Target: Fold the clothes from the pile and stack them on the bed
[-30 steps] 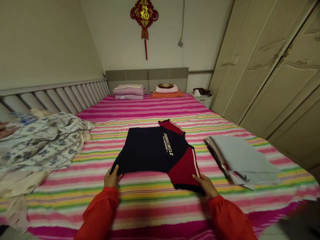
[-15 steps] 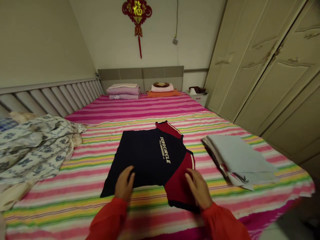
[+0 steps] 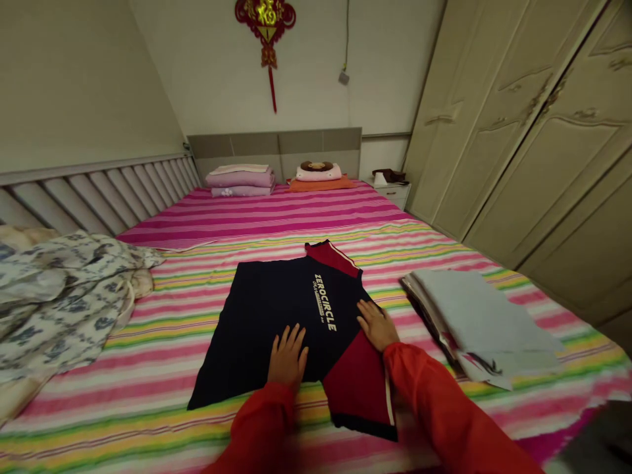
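Observation:
A dark navy T-shirt [image 3: 266, 296] with red sleeves and white lettering lies spread on the striped bed cover, its neck toward the right. My left hand [image 3: 288, 355] rests with fingers spread on the lower middle of the shirt. Near the collar, my right hand [image 3: 377, 324] lies on the shirt at the upper end of the near red sleeve, fingers apart. Neither hand grips the cloth.
Right of the shirt is a stack of folded grey clothes [image 3: 474, 316]. A floral cloth [image 3: 74, 296] is heaped at the left. Folded bedding [image 3: 241, 179] sits by the headboard [image 3: 254, 146]; a wardrobe [image 3: 494, 145] stands at the right.
My left hand has moved right and come down flat on the shirt's body. My right hand has moved up from the near sleeve toward the collar. The near sleeve now lies more spread.

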Available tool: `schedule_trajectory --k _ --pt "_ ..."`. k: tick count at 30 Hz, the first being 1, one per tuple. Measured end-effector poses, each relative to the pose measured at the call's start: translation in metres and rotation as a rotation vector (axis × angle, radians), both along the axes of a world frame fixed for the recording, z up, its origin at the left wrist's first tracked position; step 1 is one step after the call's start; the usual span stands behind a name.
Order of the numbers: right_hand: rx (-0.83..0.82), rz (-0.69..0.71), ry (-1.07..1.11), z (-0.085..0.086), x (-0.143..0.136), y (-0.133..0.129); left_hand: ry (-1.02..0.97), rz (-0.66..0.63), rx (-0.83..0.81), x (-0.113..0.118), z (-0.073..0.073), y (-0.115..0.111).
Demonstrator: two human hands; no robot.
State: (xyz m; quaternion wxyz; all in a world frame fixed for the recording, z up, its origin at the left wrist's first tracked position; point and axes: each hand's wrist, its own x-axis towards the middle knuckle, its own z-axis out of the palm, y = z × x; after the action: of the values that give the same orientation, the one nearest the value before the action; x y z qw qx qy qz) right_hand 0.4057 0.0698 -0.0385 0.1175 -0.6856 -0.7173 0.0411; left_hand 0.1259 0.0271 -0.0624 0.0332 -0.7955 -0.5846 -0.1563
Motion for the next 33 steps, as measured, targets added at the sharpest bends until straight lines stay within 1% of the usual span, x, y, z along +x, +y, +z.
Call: schedule_trajectory --k 1,3,4,5,7,9,10,12,13,15,17,18,20,21,23,25,26,28,31,32,33 --pt "0.009 -0.088 -0.016 0.001 0.007 0.005 0.001 0.001 -0.004 0.001 0.001 0.0" --pt "0.034 -0.245 -0.03 0.004 0.01 0.011 0.001 0.001 -0.011 0.002 0.002 -0.001" --pt "0.06 -0.274 -0.033 0.005 0.007 0.012 0.0 0.0 -0.013 0.002 0.003 -0.001" --pt "0.091 -0.248 -0.037 0.005 0.002 0.012 -0.003 -0.001 -0.016 0.002 0.003 -0.001" --pt "0.128 -0.101 -0.042 0.001 -0.01 0.009 -0.015 0.006 -0.03 0.002 0.004 -0.002" --pt "0.105 0.007 -0.04 -0.005 -0.018 0.006 -0.037 0.041 -0.066 0.004 0.008 -0.005" --pt "0.079 0.011 -0.035 -0.008 -0.021 0.005 -0.051 0.072 -0.096 0.008 0.011 -0.006" --pt "0.052 -0.04 -0.028 -0.015 -0.023 0.005 -0.088 0.114 -0.171 0.022 0.019 -0.008" --pt "0.056 -0.057 -0.027 -0.017 -0.022 0.005 -0.11 0.098 -0.204 0.033 0.024 -0.009" --pt "0.083 -0.054 -0.027 -0.021 -0.02 0.007 -0.162 -0.012 -0.245 0.059 0.032 -0.007" --pt "0.104 -0.036 -0.03 -0.022 -0.018 0.007 -0.204 -0.148 -0.264 0.084 0.037 0.0" --pt "0.108 -0.03 -0.032 -0.023 -0.017 0.008 -0.217 -0.183 -0.271 0.094 0.037 0.006" --pt "0.111 -0.025 -0.034 -0.023 -0.016 0.008 -0.218 -0.185 -0.276 0.104 0.033 0.02" --pt "0.116 -0.025 -0.035 -0.024 -0.015 0.008 -0.208 -0.17 -0.267 0.103 0.031 0.029" --pt "0.131 -0.026 -0.036 -0.025 -0.015 0.008 -0.175 -0.112 -0.228 0.086 0.025 0.045" --pt "0.137 -0.029 -0.038 -0.026 -0.015 0.008 -0.13 -0.003 -0.174 0.052 0.022 0.058" --pt "0.136 -0.031 -0.04 -0.026 -0.016 0.008 -0.103 0.075 -0.15 0.03 0.021 0.061" --pt "0.134 -0.036 -0.042 -0.026 -0.016 0.008 -0.039 0.257 -0.119 -0.024 0.02 0.063" --pt "0.147 -0.035 -0.043 -0.027 -0.017 0.008 0.049 0.511 -0.116 -0.107 0.022 0.054" --pt "0.154 -0.035 -0.043 -0.027 -0.017 0.008 0.061 0.578 -0.128 -0.13 0.024 0.05" --pt "0.159 -0.035 -0.042 -0.027 -0.017 0.008 0.058 0.648 -0.147 -0.149 0.026 0.048"
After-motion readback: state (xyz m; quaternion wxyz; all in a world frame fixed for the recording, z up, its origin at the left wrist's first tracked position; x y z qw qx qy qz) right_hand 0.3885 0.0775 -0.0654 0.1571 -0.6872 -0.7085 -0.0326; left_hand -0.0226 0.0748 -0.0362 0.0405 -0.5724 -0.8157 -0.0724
